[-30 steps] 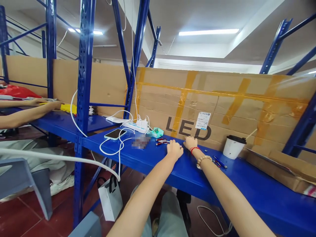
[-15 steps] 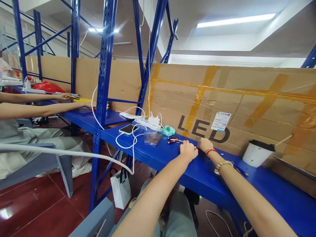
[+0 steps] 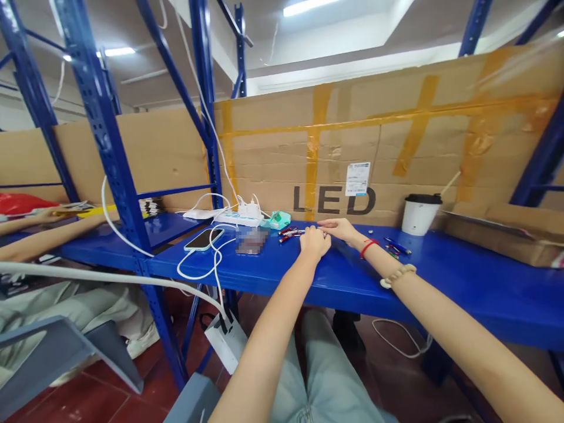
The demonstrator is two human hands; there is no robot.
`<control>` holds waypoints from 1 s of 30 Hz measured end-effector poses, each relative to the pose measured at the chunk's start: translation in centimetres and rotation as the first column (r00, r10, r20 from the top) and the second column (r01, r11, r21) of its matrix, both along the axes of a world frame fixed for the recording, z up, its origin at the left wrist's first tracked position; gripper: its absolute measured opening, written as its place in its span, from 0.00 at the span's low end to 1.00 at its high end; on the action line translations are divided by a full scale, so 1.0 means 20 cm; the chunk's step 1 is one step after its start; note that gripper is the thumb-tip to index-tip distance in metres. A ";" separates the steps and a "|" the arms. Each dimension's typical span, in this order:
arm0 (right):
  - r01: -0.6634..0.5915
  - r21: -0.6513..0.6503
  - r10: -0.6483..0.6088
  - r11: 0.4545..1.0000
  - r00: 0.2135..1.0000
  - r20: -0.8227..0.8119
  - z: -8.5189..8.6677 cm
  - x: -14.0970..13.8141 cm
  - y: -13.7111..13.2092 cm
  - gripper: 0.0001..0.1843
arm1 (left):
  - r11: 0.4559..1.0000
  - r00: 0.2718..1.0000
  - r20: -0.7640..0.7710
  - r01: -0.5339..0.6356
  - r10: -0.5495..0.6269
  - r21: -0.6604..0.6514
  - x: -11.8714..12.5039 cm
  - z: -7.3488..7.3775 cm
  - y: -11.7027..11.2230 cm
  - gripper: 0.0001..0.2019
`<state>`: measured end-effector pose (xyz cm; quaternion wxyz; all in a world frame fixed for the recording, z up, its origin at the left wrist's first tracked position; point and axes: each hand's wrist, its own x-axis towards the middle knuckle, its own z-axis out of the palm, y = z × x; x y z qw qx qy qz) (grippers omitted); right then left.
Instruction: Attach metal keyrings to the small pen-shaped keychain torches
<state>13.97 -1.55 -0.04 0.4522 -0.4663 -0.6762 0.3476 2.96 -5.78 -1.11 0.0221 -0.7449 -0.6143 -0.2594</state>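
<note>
My left hand rests on the blue shelf with its fingers curled into a fist; whatever it may hold is hidden. My right hand lies just behind it, fingers stretched flat and pointing left, with a red string and a bead bracelet on the wrist. Several small red and silver pen-like items lie on the shelf just left of both hands.
A taped cardboard box marked LED stands along the back. A lidded paper cup, pens, a phone on a cable, a power strip and a flat carton share the shelf. Another person's arms reach in at left.
My right hand has gone from curled to stretched out flat toward the left. My left fist stays in place. The view has tilted and swung.
</note>
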 end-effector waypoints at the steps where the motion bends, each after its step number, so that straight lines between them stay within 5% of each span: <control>1: -0.012 -0.030 0.012 0.999 1.000 -0.028 -0.01 0.00 -0.01 0.17 | 1.000 1.000 -0.031 0.001 -0.001 -0.018 0.00 0.01 0.00 0.21; 7: -0.083 -0.171 0.059 0.982 0.988 -0.144 -0.01 0.05 -0.04 0.16 | 0.991 0.987 -0.156 0.007 -0.027 -0.130 0.02 0.04 0.01 0.23; 14: -0.224 -0.095 0.210 0.970 0.968 -0.136 0.01 0.14 -0.05 0.20 | 0.995 0.982 -0.186 -0.048 0.031 -0.088 0.01 0.03 0.01 0.24; 30: -0.175 -0.169 0.162 0.970 0.983 -0.088 0.07 0.16 -0.11 0.14 | 0.997 0.982 -0.179 -0.064 0.058 -0.032 0.01 0.00 0.04 0.22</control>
